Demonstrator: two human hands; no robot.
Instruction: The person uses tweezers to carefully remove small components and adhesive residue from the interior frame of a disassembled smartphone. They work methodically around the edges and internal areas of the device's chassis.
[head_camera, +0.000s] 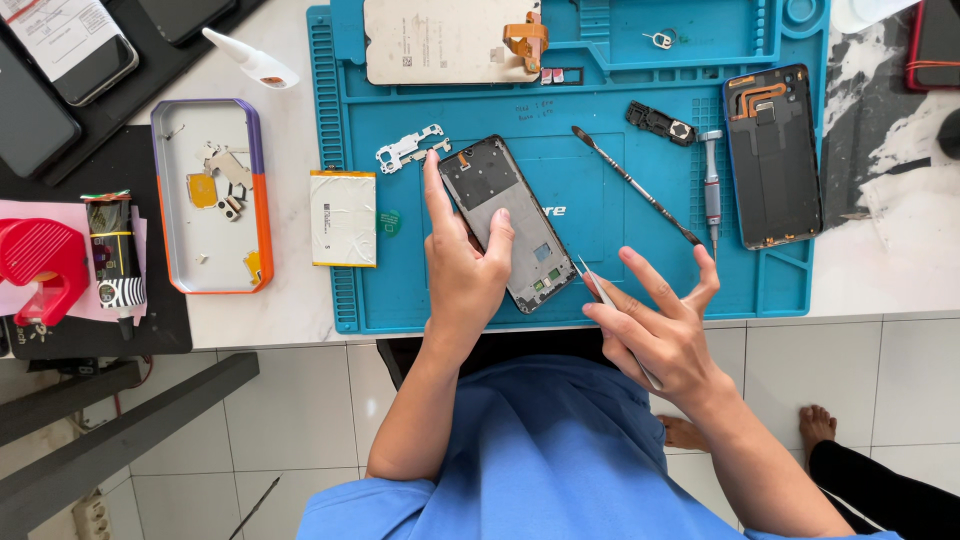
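The stripped grey phone frame with exposed inner boards (508, 222) is found lying flat on the blue silicone repair mat (600, 200), near the mat's front edge and just left of its centre. Its long axis runs diagonally, the top end pointing up and to the left, the bottom end with small connectors pointing down and to the right, toward the right hand. It is steadied by the left hand (462, 272), which is closed loosely about its left long edge, forefinger extended along that edge and thumb resting on the open face; this grip is judged to keep the frame from sliding while its lower end is worked. Slim silver metal tweezers (598, 288) are pinched between thumb and forefinger of the right hand (660, 330), the remaining fingers spread wide, the tips aimed at the frame's lower corner. Beyond, a thin black metal spudger (636, 186) and a small silver screwdriver (712, 190) are laid on the mat, with a dark blue rear phone cover (775, 155) to the right and a white rectangular battery (343, 217) to the left, partly off the mat.
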